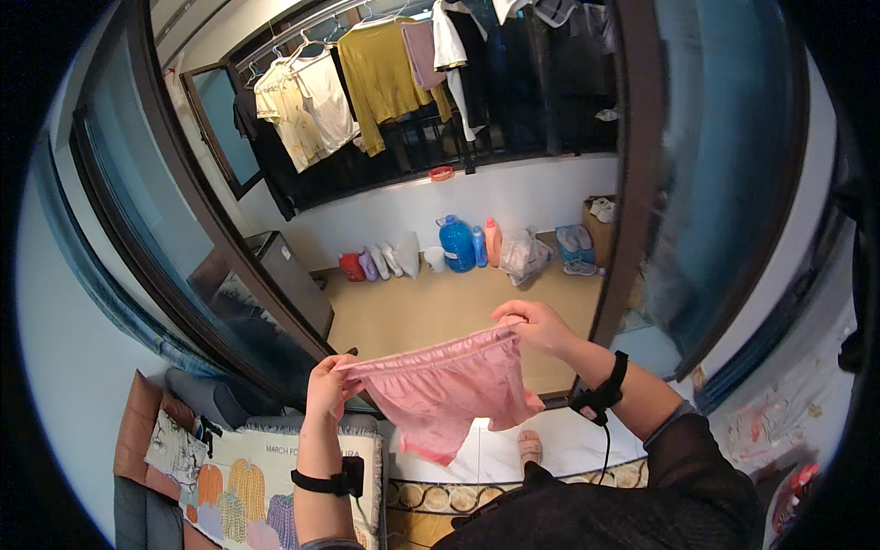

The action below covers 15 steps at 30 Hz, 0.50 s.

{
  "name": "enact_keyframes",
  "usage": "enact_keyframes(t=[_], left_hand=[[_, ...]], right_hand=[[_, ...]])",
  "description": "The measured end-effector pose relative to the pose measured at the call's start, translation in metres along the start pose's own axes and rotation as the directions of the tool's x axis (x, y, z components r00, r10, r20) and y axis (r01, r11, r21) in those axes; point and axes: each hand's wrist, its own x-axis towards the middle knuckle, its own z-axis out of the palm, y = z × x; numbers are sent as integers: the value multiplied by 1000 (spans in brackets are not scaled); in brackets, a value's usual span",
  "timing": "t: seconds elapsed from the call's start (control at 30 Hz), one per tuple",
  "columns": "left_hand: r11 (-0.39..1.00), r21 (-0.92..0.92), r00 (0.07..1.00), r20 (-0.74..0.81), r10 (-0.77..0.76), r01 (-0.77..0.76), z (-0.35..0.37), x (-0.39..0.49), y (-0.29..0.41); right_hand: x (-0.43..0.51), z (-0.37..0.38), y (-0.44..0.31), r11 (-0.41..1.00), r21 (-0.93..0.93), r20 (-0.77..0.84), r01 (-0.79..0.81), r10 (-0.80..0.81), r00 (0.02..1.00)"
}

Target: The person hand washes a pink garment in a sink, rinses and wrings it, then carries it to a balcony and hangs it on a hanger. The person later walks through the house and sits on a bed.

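A pair of pink shorts (447, 385) hangs stretched out in front of me, its gathered elastic waistband running between my two hands. My left hand (328, 386) pinches the waistband's left end. At the other end, a little higher in the view, my right hand (540, 326) grips the waistband with bunched fabric at the fingers. The legs of the shorts dangle loose over the white tiled floor (426, 471). Each of my forearms wears a black strap with a small device.
Sliding glass doors with a brown frame (636, 172) flank the balcony opening. A mustard top (381, 69) and other clothes hang from a rail. Several bottles, including a blue jug (456, 244), line the far wall. A sofa with a patterned cover (275, 443) is at lower left.
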Motion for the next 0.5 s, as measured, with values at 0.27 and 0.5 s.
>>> enact_keyframes(t=[0.27,0.5], left_hand=[[968,-190,986,58,-155,164,31,188,29],[965,160,973,-133,-190,210,12,318,35]], right_hand=[[213,-12,119,992,-33,17,-124,125,992],[367,12,180,958,247,83,-144,127,988]])
